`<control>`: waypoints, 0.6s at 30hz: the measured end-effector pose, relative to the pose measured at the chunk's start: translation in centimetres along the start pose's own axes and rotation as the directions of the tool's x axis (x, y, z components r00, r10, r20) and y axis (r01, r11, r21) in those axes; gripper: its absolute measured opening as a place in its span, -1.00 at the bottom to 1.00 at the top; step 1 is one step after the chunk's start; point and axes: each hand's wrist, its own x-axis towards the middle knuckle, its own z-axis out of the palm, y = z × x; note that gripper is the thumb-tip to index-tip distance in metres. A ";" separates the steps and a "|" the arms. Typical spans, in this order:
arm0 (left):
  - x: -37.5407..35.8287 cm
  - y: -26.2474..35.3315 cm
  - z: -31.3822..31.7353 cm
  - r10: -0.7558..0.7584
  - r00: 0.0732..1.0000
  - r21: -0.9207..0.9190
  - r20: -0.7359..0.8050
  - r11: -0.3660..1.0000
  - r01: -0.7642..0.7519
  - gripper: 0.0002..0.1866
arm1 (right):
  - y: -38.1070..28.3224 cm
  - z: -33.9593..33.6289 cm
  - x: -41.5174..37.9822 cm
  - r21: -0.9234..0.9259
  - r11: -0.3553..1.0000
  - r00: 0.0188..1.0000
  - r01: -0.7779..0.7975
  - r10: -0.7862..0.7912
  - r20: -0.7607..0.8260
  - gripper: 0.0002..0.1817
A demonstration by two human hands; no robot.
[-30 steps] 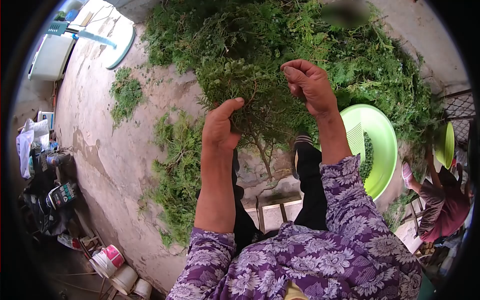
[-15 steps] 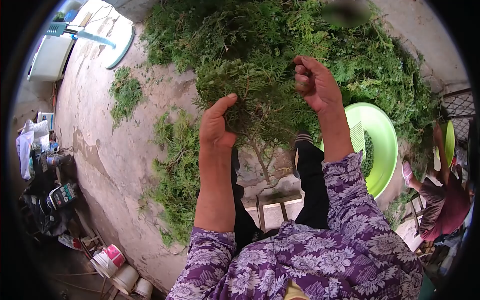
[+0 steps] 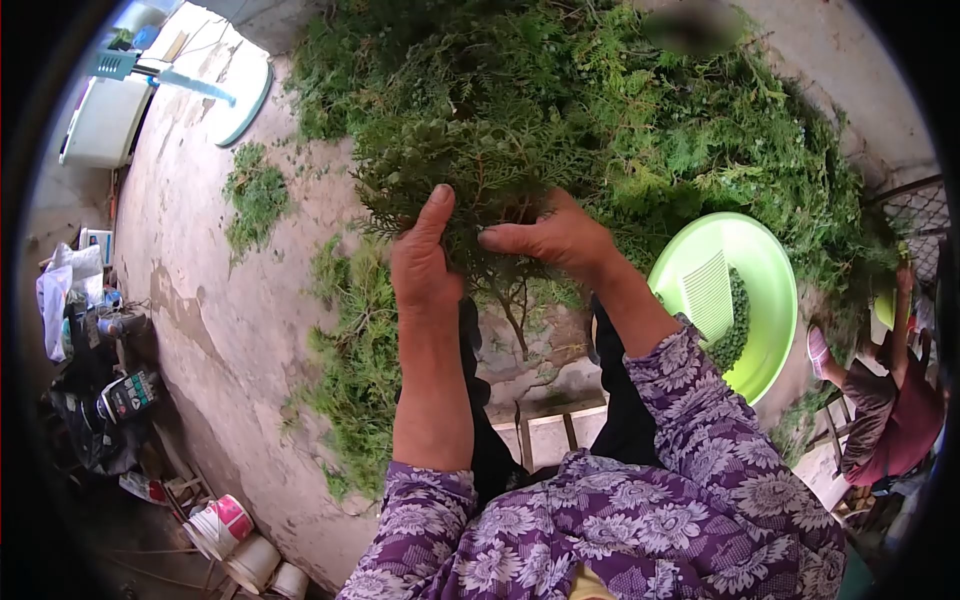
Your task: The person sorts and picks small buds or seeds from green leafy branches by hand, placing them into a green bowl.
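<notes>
A leafy green branch with a bare brown stem hangs upright in front of me. My left hand is closed round its left side, thumb up and fingers hidden behind the leaves. On the right side of the branch, my right hand is closed on the foliage, its thumb pointing left and its other fingers partly hidden. To the right stands a bright green basin holding small green cones and a light green ridged board.
A large heap of cut greenery lies beyond my hands. Smaller greenery piles are on the left. Buckets stand at lower left, a fan base at upper left. A co-worker sits at the far right.
My right hand has moved down and left from above the basin side onto the branch. The branch and my left hand have shifted slightly left. The co-worker's arm has moved.
</notes>
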 end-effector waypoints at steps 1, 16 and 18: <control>0.0 -0.1 0.1 0.028 0.999 0.064 -0.031 0.998 -0.026 -0.67 | 0.0 0.1 -0.1 0.001 1.000 1.000 0.000 0.000 -0.002 -0.50; 0.6 -2.8 0.5 0.215 0.977 0.430 -0.002 0.882 -0.194 -0.45 | 2.6 -2.1 0.6 -0.708 0.701 0.899 -0.086 -0.252 -0.358 -0.74; 0.5 -3.3 1.2 0.113 0.987 0.378 0.113 0.914 -0.148 -0.45 | 1.8 -1.0 0.3 -0.860 0.504 0.881 -0.078 -0.369 -0.296 -0.82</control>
